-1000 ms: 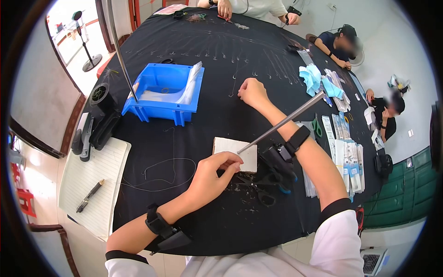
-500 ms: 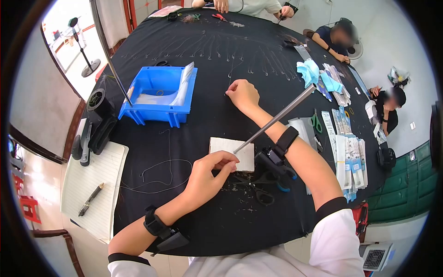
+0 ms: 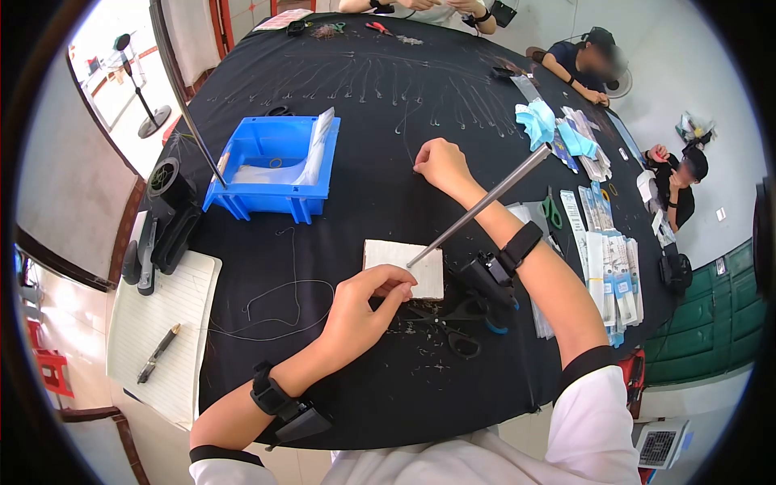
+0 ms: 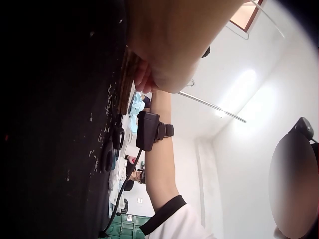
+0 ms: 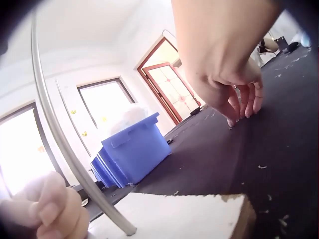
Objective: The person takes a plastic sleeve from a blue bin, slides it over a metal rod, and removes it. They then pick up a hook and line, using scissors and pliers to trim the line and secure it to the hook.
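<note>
My left hand (image 3: pixel 362 305) rests at the front of a white-topped board (image 3: pixel 428 283), thumb and index tips together beside the foot of a slanted metal rod (image 3: pixel 477 207). Its fingers (image 5: pixel 52 211) are curled; I cannot tell whether something thin is pinched there. My right hand (image 3: pixel 444 168) is farther out over the black cloth, thumb and fingertips low at its surface. A thin fishing line with a small hook end, mostly hidden, runs down to these fingertips (image 5: pixel 232 122), which pinch it. Several hooked lines (image 3: pixel 394 93) lie in a row beyond.
Left of the board stand a blue bin (image 3: pixel 271 202), a notebook (image 3: pixel 162 323) with a pen (image 3: pixel 158 353), a stapler (image 3: pixel 147 255), and a loose loop of line (image 3: pixel 283 331). Black scissors (image 3: pixel 453 323) lie by the board. Packets (image 3: pixel 614 275) and green scissors (image 3: pixel 552 210) are at right.
The right hand first moved left onto the hook end of a line, then shifted back right, the line following its fingertips. My left hand stays by the rod.
</note>
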Motion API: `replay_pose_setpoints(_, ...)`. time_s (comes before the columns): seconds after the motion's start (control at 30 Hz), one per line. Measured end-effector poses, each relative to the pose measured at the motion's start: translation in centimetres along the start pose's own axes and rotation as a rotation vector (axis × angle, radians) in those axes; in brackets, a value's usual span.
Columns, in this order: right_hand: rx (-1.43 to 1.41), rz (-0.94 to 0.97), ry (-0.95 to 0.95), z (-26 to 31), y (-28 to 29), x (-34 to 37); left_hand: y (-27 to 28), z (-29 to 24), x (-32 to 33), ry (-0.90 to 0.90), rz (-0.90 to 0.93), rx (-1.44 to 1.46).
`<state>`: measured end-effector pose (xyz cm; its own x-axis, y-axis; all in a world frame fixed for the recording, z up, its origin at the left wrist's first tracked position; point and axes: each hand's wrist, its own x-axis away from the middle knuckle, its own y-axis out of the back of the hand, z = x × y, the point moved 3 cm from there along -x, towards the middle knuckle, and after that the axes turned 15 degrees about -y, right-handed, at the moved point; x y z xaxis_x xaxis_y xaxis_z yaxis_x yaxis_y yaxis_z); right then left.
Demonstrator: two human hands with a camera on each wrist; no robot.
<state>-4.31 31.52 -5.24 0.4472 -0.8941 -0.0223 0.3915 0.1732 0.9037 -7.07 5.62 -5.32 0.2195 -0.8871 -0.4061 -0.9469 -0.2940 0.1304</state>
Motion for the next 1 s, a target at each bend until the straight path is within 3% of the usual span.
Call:
replay_pose_setpoints(0.43, 0.137, -0.071, 0.046, -1.7, 0.2, 0.6, 0.0, -0.1, -0.1, 0.002, 0.012, -0.017)
replay_pose_setpoints(0.53, 0.038, -0.11, 0.016, -1.8, 1.1, 0.9, 0.0, -0.3, -0.1, 0.006, 0.016, -0.021)
replay_pose_setpoints(0.8, -0.365, 0.049, 0.106, -2.4, 6.0, 4.3, -0.1, -0.2, 0.0, 0.022, 0.016, -0.009)
replay_pose_setpoints(1.0, -0.315, 0.082, 0.208, -1.6, 9.6, 9.7, -0.3, 0.3, 0.1, 0.07, 0.005, 0.024)
